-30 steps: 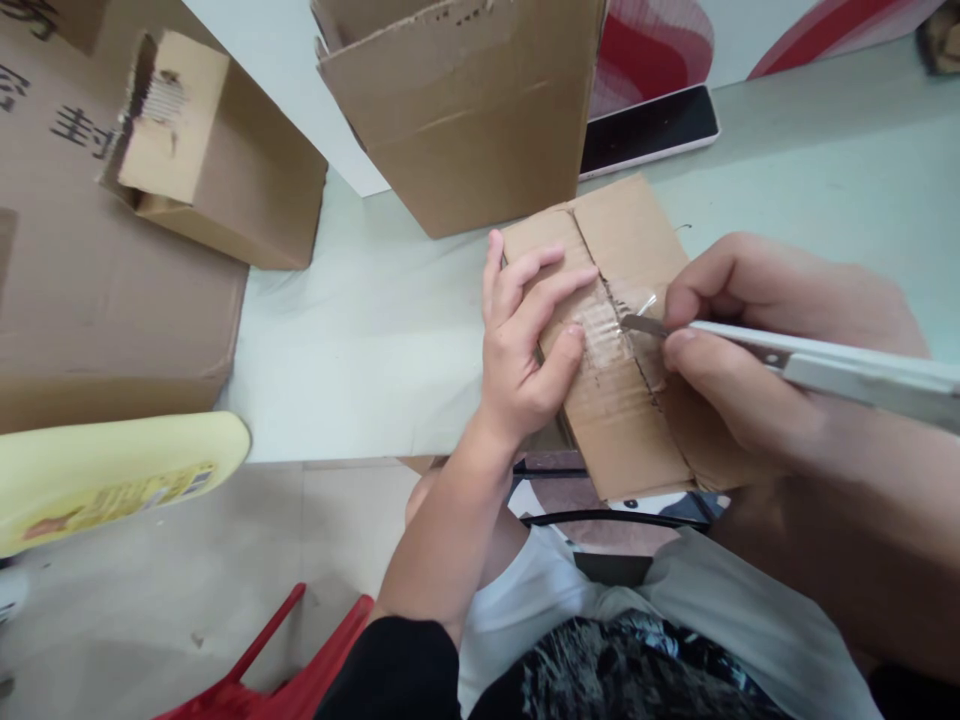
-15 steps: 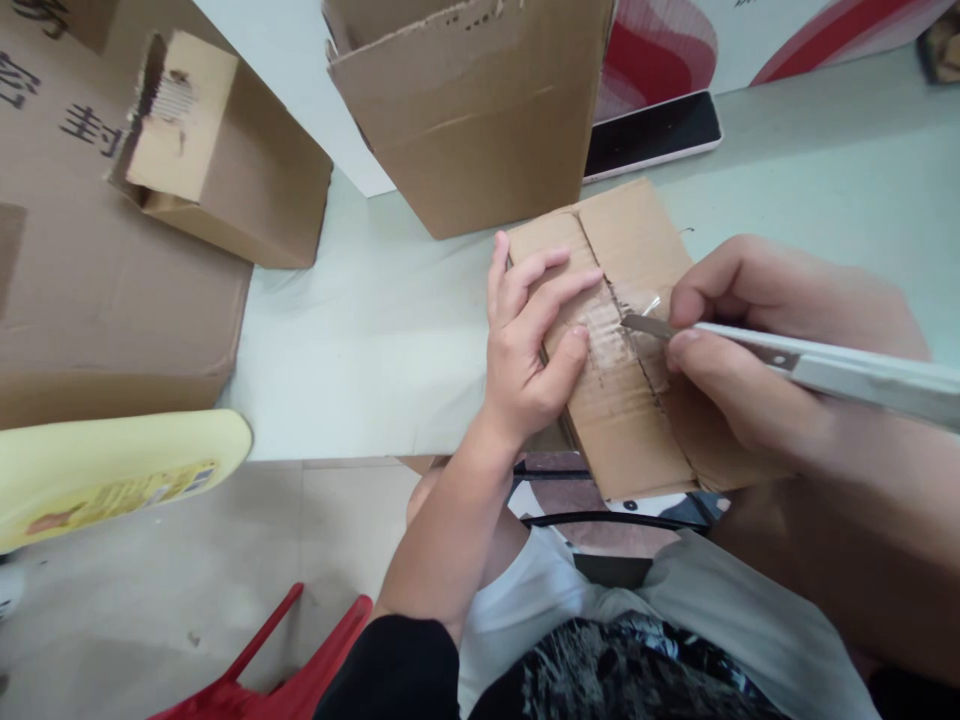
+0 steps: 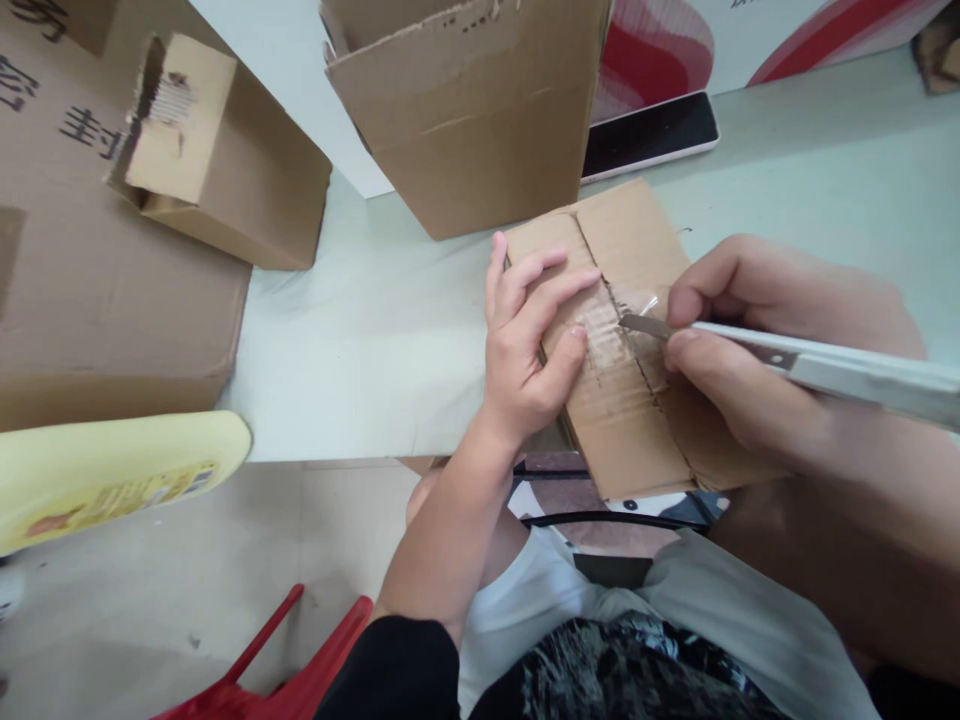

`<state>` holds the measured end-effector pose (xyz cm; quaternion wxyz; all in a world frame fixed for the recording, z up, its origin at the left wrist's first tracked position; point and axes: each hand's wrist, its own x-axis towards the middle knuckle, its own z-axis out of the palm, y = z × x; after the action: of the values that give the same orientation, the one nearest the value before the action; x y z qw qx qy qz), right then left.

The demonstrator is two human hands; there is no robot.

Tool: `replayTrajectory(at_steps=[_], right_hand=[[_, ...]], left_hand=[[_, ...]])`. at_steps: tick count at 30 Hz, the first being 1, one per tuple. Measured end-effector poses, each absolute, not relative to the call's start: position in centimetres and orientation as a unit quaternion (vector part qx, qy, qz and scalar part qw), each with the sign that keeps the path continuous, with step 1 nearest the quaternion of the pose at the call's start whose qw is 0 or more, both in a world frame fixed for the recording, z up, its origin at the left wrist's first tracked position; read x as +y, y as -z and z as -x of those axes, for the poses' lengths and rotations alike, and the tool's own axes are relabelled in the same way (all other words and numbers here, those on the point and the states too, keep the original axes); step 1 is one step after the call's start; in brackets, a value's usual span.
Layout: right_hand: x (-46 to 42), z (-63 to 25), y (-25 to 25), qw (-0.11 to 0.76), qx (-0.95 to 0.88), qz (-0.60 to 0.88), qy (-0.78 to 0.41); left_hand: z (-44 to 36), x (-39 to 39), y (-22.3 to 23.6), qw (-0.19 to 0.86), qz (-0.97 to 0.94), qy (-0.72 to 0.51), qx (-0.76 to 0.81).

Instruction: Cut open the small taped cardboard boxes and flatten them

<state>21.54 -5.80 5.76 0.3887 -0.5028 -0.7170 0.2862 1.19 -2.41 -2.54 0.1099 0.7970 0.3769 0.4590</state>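
Observation:
A brown cardboard box [image 3: 630, 430] lies on the table and juts past its front edge. Clear tape [image 3: 606, 330] crosses the seam between its flaps, with a loose bit sticking up near the blade. My left hand [image 3: 529, 340] rests on the box's left side, fingers spread over the flap. In my right hand [image 3: 750, 330] is a utility knife [image 3: 847, 373], gripped between thumb and fingers. The tip of its blade touches the taped seam at about the middle of the box top.
Behind the box stand an open carton [image 3: 480, 120] and a phone [image 3: 652, 135]. To the left are a smaller box [image 3: 247, 170], a large carton [image 3: 150, 310] and a yellow bottle [image 3: 127, 470]. A red stool [image 3: 315, 660] stands on the floor below.
Hardly anything differs. The whole view has shifted very slightly; both hands, the knife and the box keep their places relative to each other.

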Motion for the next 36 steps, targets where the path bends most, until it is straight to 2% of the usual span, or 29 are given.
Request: replayTrajectory(at_steps=[15,19,26,36], right_hand=[[-6.0,-21.3,-6.6,0.397,-0.705,0.502,-0.306],[-5.9,-21.2,-7.1,0.371,-0.694,0.529,-0.319],[-5.6,-21.5,-5.8,0.415,-0.705,0.486,-0.306],[-5.7,-21.5,-5.8,0.435,-0.686,0.482,-0.328]], left_hand=[[-1.2,-2.5,2.6,0.118,-0.794,-0.459,0.380],[-1.1,-2.4,2.7,0.122,-0.795,-0.463,0.374],[-1.2,-2.3,2.7,0.106,-0.799,-0.454,0.379],[-1.1,-2.3,2.8,0.109,-0.795,-0.460,0.381]])
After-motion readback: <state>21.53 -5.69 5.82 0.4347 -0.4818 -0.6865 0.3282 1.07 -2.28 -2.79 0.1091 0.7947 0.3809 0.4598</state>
